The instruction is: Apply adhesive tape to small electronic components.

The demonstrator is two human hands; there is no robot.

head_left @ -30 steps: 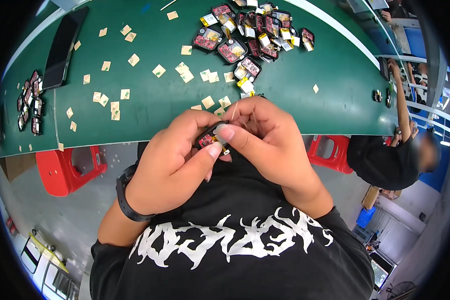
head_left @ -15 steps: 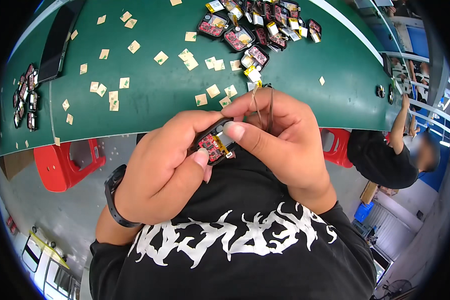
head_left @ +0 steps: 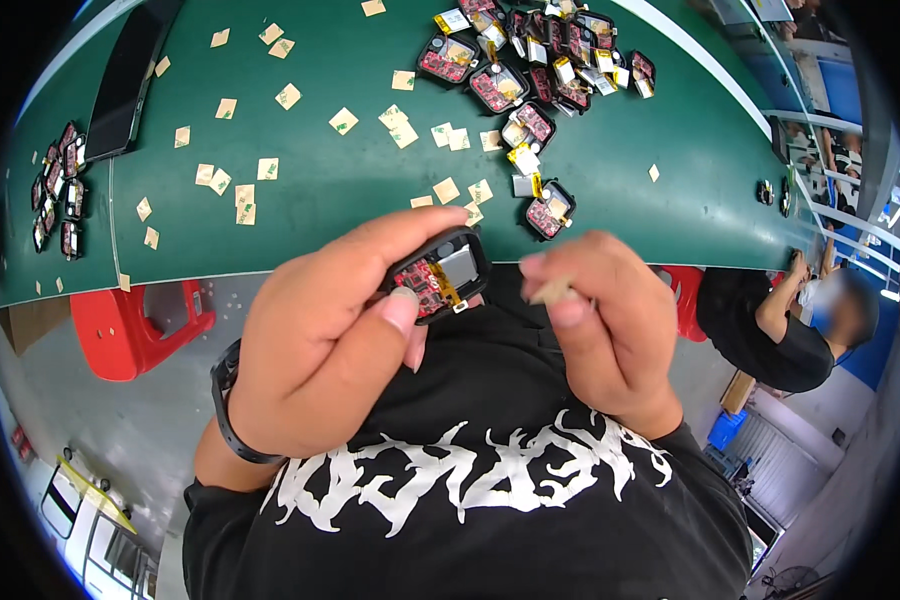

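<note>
Left hand: my left hand (head_left: 320,350) holds one black case (head_left: 435,280), thumb over its near-left side.
Held case: just beyond my shirt (head_left: 470,480), at the worktop's near edge; one red board (head_left: 422,290) and one silver rectangle (head_left: 460,265) show inside.
Right hand: my right hand (head_left: 615,325), apart from the case, pinches one pale scrap (head_left: 553,291), narrow between thumb and forefinger; it is blurred.
Nearest loose case: one open case (head_left: 550,212), on the green worktop (head_left: 660,220) just beyond my right hand.
Far heap: many cases (head_left: 577,45), overlapping too much to count.
Left cluster: roughly eight cases (head_left: 73,200), partly overlapping.
Pale squares: about thirty squares (head_left: 344,121), mostly left and middle.
Flat black panel: one panel (head_left: 133,85), far left.
Red stools: two stools (head_left: 110,340), one left, one right.
Co-worker: one person (head_left: 770,320) at right.
</note>
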